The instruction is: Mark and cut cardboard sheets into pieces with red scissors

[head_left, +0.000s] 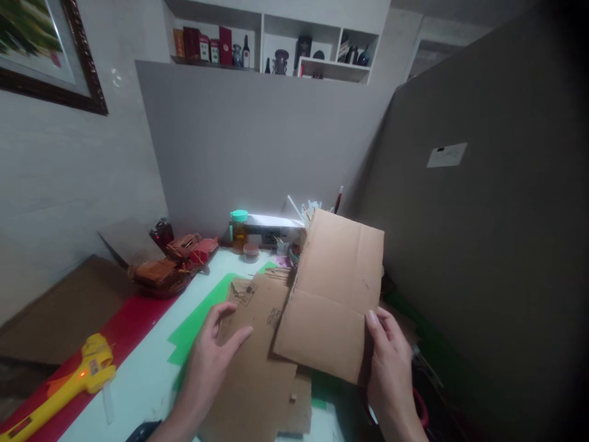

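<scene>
Cardboard panel [338, 282]: tilted over printed cardboard sheet [253, 380] | room over bench [142, 380] at left, partition [488, 245] right | your right hand [391, 356] pinches panel's right edge | your left hand [214, 356] at sheet, fingers parted, empty

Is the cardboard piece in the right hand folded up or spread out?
Spread out: the cardboard piece shows one broad face, creased but with no flap folded over it. Its underside is hidden.

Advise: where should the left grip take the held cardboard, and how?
Probably the left edge of the held cardboard, near its lower corner, from the left: that thin edge is free and faces the open left grip, while the right grip pinches the right edge.
</scene>
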The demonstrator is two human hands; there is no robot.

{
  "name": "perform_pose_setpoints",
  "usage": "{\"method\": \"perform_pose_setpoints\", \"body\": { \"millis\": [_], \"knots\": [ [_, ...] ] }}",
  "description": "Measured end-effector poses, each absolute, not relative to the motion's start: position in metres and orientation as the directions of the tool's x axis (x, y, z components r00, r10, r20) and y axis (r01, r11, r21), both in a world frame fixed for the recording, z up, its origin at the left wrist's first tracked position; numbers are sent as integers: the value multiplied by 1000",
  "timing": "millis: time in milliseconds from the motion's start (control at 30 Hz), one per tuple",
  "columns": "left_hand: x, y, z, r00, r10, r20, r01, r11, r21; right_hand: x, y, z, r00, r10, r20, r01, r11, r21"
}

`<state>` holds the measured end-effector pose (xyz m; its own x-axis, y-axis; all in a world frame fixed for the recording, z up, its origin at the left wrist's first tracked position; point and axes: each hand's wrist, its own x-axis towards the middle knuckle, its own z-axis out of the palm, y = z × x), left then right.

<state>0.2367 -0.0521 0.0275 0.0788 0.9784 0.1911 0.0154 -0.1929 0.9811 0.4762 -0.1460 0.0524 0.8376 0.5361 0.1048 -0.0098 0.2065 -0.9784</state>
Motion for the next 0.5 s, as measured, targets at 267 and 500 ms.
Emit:
{"method": "perform_pose_setpoints", "body": {
  "millis": [267, 500],
  "knots": [
    [231, -46, 17, 85, 991, 100, 48, -105, 993, 477, -147, 57, 877, 473, 83, -50, 261, -964],
    [226, -32, -3, 87, 996, -10, 51, 6, 999, 490, -151, 62, 929, 357, 101, -16, 309, -951]
  ]
}}
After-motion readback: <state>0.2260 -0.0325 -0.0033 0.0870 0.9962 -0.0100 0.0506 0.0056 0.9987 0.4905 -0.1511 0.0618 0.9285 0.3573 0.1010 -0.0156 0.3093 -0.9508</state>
